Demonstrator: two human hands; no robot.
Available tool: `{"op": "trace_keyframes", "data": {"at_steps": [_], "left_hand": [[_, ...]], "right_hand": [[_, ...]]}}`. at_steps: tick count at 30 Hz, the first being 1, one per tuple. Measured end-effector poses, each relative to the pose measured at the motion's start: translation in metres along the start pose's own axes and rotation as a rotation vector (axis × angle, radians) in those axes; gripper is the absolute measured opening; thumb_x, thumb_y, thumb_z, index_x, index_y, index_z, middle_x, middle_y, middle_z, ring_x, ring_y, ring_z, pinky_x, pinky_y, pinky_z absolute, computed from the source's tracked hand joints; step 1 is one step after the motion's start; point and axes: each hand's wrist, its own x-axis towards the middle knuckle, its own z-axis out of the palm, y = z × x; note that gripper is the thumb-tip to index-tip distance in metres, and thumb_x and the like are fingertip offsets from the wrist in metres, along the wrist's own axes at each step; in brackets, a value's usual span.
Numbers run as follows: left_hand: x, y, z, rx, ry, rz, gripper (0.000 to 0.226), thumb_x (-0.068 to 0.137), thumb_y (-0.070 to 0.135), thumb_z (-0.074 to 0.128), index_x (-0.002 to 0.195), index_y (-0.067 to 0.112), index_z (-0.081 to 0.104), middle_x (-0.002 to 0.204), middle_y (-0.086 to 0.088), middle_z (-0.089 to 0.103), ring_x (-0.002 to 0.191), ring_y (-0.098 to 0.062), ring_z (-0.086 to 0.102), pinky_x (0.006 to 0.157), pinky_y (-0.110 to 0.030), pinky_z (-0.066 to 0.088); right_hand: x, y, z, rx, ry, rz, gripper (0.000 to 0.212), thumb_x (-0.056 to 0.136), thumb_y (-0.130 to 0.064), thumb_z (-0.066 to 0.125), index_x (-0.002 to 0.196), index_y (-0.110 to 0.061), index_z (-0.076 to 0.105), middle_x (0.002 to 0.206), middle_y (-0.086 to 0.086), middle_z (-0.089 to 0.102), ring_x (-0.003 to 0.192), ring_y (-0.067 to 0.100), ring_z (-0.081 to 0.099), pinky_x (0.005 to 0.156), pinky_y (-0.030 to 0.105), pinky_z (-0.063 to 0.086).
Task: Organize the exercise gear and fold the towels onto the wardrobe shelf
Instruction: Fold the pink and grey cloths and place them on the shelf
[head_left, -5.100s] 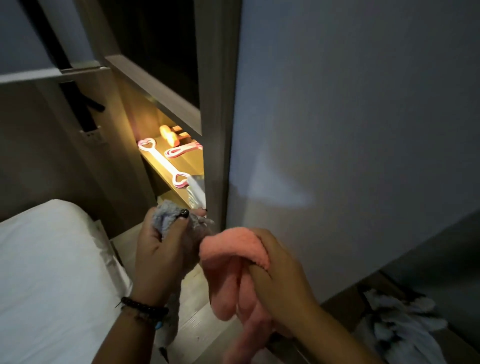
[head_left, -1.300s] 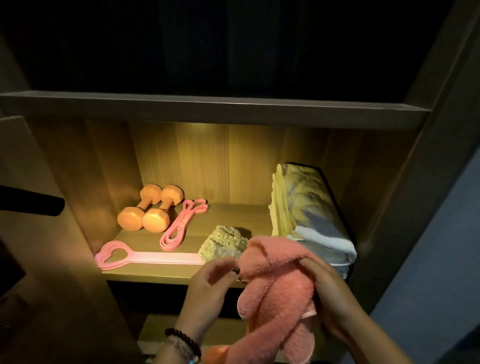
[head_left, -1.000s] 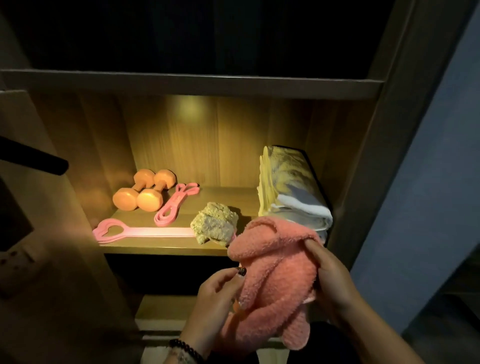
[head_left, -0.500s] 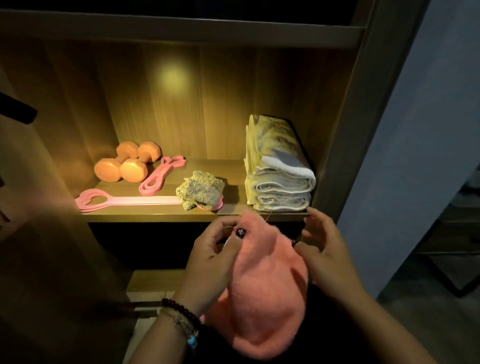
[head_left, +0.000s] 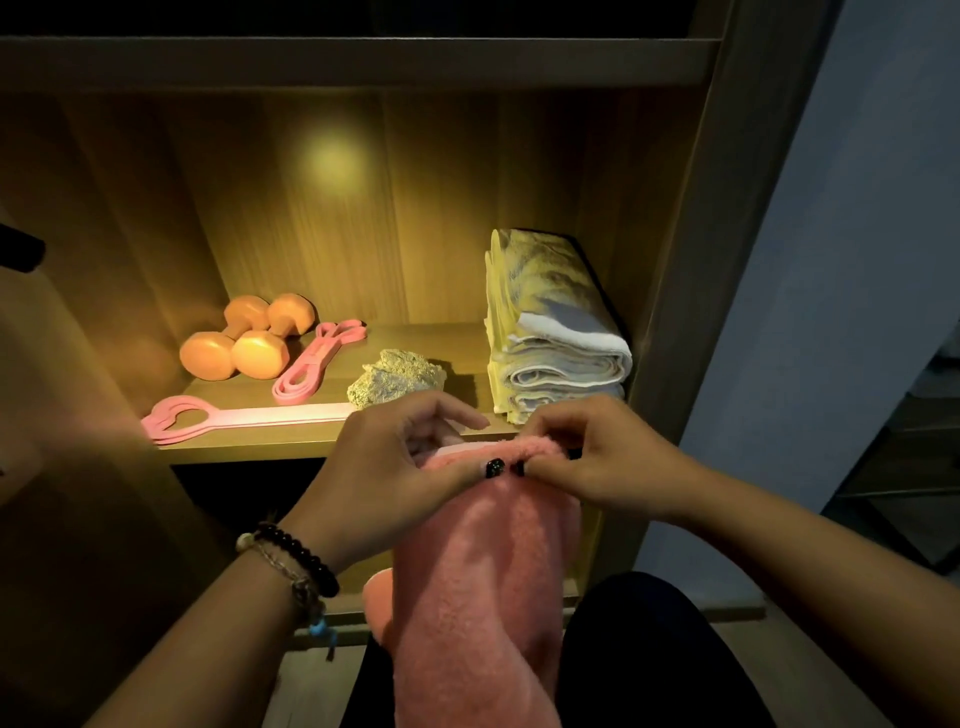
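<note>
Pinching the pink towel, left hand and right hand front the shelf.

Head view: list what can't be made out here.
- Pink towel: lower end cut off by the bottom edge.
- Long pink band: right end hidden behind the left hand.
- Towel stack: bottom front corner hidden by the right hand.
- Above the upper shelf: too dark.

On the wardrobe shelf: dumbbells back-left, short band just right of them, long strap along the front edge. Crumpled cloth mid-shelf, folded towel stack at far right. My left hand & right hand hold a towel in front of the shelf, below its edge.
</note>
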Motion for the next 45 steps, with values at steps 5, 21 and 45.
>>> {"op": "trace_keyframes", "data": {"at_steps": [5,21,45], "left_hand": [[0.000,-0.022,0.000,-0.083,-0.013,-0.144,0.012,0.083,0.020,0.071,0.093,0.027,0.071,0.088,0.007,0.071,0.081,-0.013,0.068,0.067,-0.030,0.059],[0.020,-0.009,0.012,-0.033,0.141,0.075,0.022,0.078,0.003,0.075,0.084,0.023,0.069,0.084,0.007,0.070,0.078,-0.006,0.067,0.070,-0.017,0.051],[-0.016,-0.036,0.018,-0.213,0.115,-0.397,0.011,0.082,0.013,0.073,0.083,0.023,0.076,0.086,0.002,0.074,0.076,-0.003,0.065,0.064,-0.016,0.050]], "right_hand": [[0.008,0.013,-0.026,0.060,0.430,0.066,0.018,0.077,-0.011,0.073,0.065,-0.021,0.063,0.064,-0.009,0.062,0.061,0.006,0.054,0.058,0.025,0.044],[0.005,0.005,-0.008,0.042,0.090,0.033,0.007,0.089,-0.011,0.064,0.085,-0.010,0.070,0.077,-0.001,0.066,0.075,0.010,0.059,0.073,0.035,0.046],[-0.012,0.043,0.011,0.051,0.015,0.212,0.066,0.080,-0.025,0.075,0.135,-0.043,0.044,0.062,-0.020,0.055,0.056,-0.001,0.049,0.054,0.011,0.037]]}}
